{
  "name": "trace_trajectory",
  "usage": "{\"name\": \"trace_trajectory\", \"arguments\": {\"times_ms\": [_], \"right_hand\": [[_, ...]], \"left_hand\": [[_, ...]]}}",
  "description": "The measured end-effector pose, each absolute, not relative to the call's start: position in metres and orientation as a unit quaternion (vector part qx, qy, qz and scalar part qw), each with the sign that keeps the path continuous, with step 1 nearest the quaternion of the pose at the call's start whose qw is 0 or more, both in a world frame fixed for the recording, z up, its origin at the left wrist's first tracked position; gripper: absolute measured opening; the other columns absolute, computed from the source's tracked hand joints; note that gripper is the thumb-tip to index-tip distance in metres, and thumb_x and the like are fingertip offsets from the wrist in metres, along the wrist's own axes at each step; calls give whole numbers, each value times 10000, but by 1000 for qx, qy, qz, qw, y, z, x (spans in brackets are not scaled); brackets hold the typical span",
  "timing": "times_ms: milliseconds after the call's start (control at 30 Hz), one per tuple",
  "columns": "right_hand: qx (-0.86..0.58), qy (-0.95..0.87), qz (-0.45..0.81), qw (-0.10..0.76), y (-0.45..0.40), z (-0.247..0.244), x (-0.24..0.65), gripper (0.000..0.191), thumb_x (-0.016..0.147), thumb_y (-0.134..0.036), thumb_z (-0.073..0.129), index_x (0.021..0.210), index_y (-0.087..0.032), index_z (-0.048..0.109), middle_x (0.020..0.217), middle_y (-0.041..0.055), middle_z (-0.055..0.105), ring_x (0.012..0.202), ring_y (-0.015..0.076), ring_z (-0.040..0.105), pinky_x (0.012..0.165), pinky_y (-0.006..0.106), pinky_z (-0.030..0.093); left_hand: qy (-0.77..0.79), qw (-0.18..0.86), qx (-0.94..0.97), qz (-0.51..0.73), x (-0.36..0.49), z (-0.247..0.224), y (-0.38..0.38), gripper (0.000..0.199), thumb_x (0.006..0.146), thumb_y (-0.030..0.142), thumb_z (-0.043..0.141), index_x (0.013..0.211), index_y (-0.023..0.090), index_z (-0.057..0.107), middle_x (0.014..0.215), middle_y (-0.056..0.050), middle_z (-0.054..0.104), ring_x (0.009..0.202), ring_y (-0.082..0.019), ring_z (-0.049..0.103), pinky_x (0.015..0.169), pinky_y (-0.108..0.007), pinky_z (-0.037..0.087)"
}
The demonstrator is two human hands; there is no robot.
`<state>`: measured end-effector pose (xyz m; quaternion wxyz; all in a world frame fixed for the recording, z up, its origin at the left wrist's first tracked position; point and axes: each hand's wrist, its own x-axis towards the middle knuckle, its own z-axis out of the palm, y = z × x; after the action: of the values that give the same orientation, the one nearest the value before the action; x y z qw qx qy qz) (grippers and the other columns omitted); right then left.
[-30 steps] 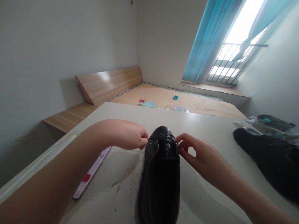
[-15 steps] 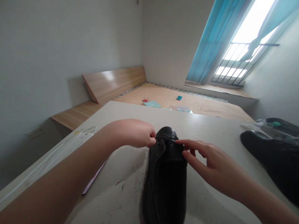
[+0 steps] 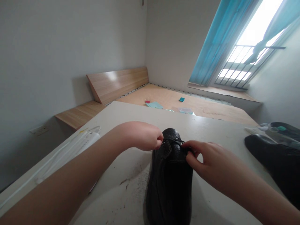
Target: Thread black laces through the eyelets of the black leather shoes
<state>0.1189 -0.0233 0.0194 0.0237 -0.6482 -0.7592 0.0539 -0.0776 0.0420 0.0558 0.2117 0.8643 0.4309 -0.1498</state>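
A black leather shoe (image 3: 156, 190) lies on the white table, its toe pointing away from me and its opening toward me. A thin black shoelace (image 3: 174, 140) crosses over the tongue (image 3: 177, 153). My left hand (image 3: 150, 137) is closed in a pinch at the left eyelets, with a small bright tip, apparently the lace's end, showing at the fingertips. On the other side, my right hand (image 3: 201, 154) has thumb and forefinger closed around the shoe's right eyelet flap, which the fingers partly hide.
Another black shoe (image 3: 269, 156) and a clear plastic container (image 3: 283, 132) are at the right edge of the white table (image 3: 131, 112). A white packet with cords (image 3: 84, 145) lies at the left. Behind is a wooden bed base (image 3: 206, 107) with small teal and red items.
My right hand's thumb and forefinger have closed in on the right eyelet flap. My left hand keeps its pinch at the left eyelets. The view has shifted slightly.
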Motion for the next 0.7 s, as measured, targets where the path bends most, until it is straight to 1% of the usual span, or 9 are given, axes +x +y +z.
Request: {"name": "trace_trajectory", "arguments": {"times_ms": [67,133,267,367,467,533,567,633,700], "right_hand": [[-649,-760,42,-6,-21,21,117,336,851,-287,434,1050,-267,703,915,55,749,843,294,688,671,382,432],[-645,-762,32,-43,-17,25,115,310,862,-269,437,1031,-273,697,889,57,746,822,295,686,632,364,402],[-630,-769,7,-107,-8,33,107,207,851,-231,479,850,-257,684,769,57,725,690,265,665,527,314,300],[-626,-770,0,-127,-3,37,102,171,821,-186,511,770,-238,666,692,55,699,569,210,610,473,290,251],[-627,-768,2,-127,-1,37,103,164,823,-190,513,753,-245,650,661,43,676,537,193,573,463,289,241],[-615,-783,6,-93,-1,36,105,167,845,-211,499,758,-247,637,737,44,680,627,208,599,499,297,289],[-604,-795,10,-58,0,35,106,166,856,-221,491,762,-243,625,784,47,677,698,217,610,532,303,326],[-582,-811,36,42,0,36,108,151,883,-258,474,777,-231,579,827,47,652,777,213,598,586,305,375],[-552,-811,121,150,-1,40,108,156,927,-309,430,818,-234,513,768,22,614,722,180,570,584,291,400]], "left_hand": [[429,210,865,-153,-78,56,42,235,840,257,435,833,204,664,872,-25,709,711,-169,582,601,-264,363],[433,203,864,-159,-78,55,42,232,841,254,434,816,199,658,851,-30,706,690,-168,571,588,-268,354],[434,194,863,-170,-77,54,42,227,844,261,446,776,192,651,797,-32,695,631,-158,540,552,-274,334],[429,199,864,-173,-78,55,42,243,860,275,443,787,190,659,782,-28,691,616,-147,534,544,-264,331],[425,208,863,-178,-79,56,43,247,868,279,442,817,198,670,801,-22,698,641,-149,555,548,-252,340],[424,206,864,-176,-78,55,44,252,872,281,443,830,197,676,826,-29,703,662,-157,568,558,-255,349],[423,204,866,-172,-77,53,45,254,873,282,441,842,197,679,844,-33,706,675,-163,573,566,-260,353],[420,199,871,-161,-75,50,46,261,878,288,435,861,203,680,874,-37,708,693,-171,578,572,-268,355],[421,194,873,-153,-73,47,46,269,885,294,425,869,207,680,879,-39,710,696,-176,580,568,-274,352]]}}
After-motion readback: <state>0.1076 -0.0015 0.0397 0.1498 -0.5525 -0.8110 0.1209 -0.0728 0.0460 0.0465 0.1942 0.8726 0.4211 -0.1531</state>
